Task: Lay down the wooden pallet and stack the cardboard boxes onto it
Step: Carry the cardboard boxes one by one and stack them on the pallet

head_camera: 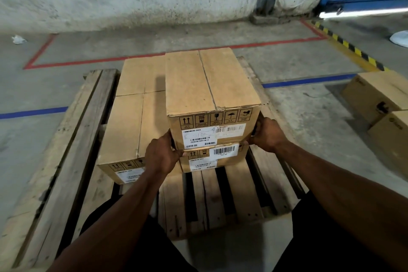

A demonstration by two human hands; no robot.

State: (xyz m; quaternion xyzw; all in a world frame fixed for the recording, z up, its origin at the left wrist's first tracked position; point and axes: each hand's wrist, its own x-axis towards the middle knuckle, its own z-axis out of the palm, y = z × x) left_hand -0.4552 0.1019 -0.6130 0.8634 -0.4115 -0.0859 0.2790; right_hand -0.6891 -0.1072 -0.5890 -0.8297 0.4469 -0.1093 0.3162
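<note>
- The top box (212,99) sits on a lower box (213,158) at the right of the wooden pallet (66,139) — we judge it stiff, square-edged and fairly heavy, its handling symbols hinting at fragile contents
- Our left hand (162,154) grips its lower left corner, fingers curled under the edge; our right hand (266,134) clasps the lower right corner
- We would keep hold low at both corners — smooth cardboard could slip if held by the sides alone
- Two more boxes (134,117) lie flat alongside to the left, touching
- Further cartons (375,95) wait on the floor to the right, well apart
</note>
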